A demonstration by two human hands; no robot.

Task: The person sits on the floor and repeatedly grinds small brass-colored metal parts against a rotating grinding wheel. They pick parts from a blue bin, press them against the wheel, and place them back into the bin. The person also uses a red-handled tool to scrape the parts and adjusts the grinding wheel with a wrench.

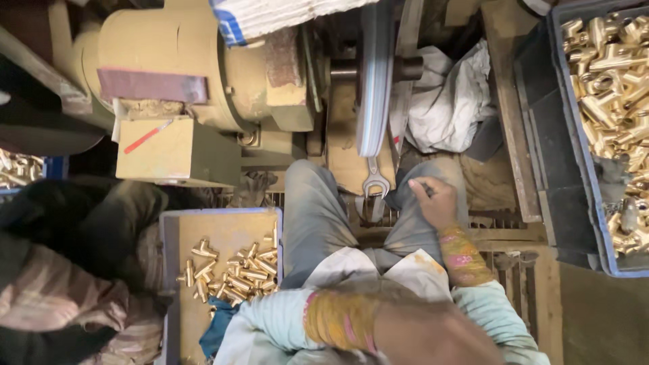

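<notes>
Nearest to me, my left forearm crosses the bottom of the view in a pale sleeve with a yellow-and-pink cuff; the left hand (433,334) is a close blur, so I cannot tell whether its grip is open or closed. Just past it, my right hand (433,200) rests on my right knee, fingers curled loosely, and I cannot tell if it grips anything. Between my knees, an open-ended spanner (374,184) lies with its jaws pointing toward me, just beside the right hand. To the left of my legs sits a blue tray (172,284) holding a heap of brass tee fittings (236,270). Another person in dark clothing (74,270) crouches at the far left. Farther off stands a tan motor housing (189,61) and a large pulley wheel (375,74). On the right, a blue crate (585,169) brims with brass fittings (615,81).
</notes>
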